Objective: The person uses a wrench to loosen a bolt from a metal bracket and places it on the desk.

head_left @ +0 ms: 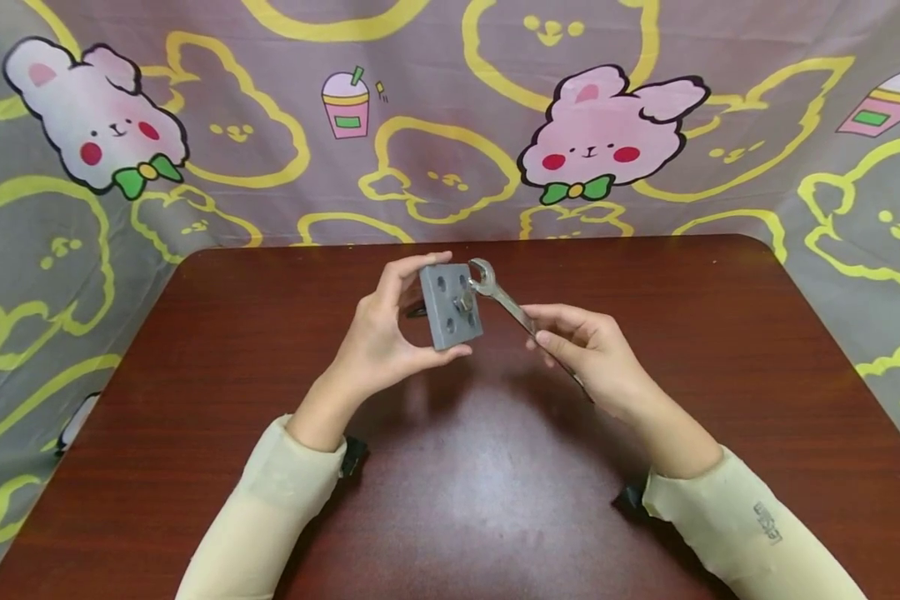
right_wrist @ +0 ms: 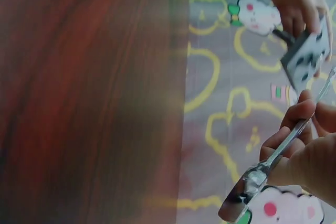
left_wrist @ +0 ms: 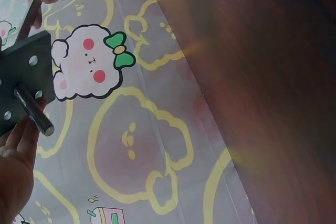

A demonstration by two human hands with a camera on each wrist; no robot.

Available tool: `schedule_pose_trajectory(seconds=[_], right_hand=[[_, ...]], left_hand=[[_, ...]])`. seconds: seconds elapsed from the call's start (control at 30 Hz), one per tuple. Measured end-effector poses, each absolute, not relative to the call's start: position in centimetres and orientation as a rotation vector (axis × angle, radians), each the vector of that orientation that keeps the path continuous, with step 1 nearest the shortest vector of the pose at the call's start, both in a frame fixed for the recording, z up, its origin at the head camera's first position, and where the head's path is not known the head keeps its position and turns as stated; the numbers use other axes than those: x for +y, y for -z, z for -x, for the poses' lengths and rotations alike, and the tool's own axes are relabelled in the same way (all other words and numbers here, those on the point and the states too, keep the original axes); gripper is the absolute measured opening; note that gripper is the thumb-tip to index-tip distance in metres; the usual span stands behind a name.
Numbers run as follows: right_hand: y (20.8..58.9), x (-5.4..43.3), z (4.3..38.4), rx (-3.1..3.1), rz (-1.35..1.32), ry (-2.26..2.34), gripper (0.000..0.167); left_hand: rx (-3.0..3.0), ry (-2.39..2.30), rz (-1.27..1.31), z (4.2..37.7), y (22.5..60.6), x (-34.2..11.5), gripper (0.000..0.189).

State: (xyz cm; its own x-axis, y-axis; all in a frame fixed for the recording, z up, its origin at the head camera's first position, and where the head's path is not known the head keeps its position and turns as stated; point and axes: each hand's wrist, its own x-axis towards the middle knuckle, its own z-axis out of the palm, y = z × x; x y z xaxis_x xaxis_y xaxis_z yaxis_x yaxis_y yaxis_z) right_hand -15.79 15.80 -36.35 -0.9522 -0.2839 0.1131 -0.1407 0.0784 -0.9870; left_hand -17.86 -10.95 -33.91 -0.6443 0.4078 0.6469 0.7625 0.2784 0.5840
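My left hand (head_left: 378,333) grips a square grey plate (head_left: 441,312) by its top and bottom edges, above the table. Holes lie near the plate's corners, and a bolt head (head_left: 464,302) stands out at its middle. In the left wrist view the bolt's threaded shank (left_wrist: 35,113) sticks out of the plate's back. With thumb and fingers my right hand (head_left: 596,354) holds a wrench (head_left: 512,308) by its shaft. The wrench's open-ended jaw is up beside the plate's right edge, near the bolt head; whether they touch I cannot tell.
A dark reddish-brown wooden table (head_left: 450,517) lies beneath both hands. Behind it and at its sides hangs a grey cloth (head_left: 435,92) printed with cartoon rabbits and yellow outlines. Dark straps show at both sleeve cuffs.
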Motion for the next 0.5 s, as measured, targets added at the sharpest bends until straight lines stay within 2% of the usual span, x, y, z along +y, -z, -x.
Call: schedule_pose_trajectory(seconds=[0.2, 0.5], right_hand=[[36.1, 14.8, 14.5, 2.212, 0.425, 1.967, 0.036], [36.5, 14.0, 14.1, 2.153, 0.436, 2.0, 0.036]], left_hand=[[-2.119, 1.283, 0.986, 17.9, 33.8, -10.8, 0.098], [-2.069, 1.258, 0.955, 17.7, 33.8, -10.7, 0.098]])
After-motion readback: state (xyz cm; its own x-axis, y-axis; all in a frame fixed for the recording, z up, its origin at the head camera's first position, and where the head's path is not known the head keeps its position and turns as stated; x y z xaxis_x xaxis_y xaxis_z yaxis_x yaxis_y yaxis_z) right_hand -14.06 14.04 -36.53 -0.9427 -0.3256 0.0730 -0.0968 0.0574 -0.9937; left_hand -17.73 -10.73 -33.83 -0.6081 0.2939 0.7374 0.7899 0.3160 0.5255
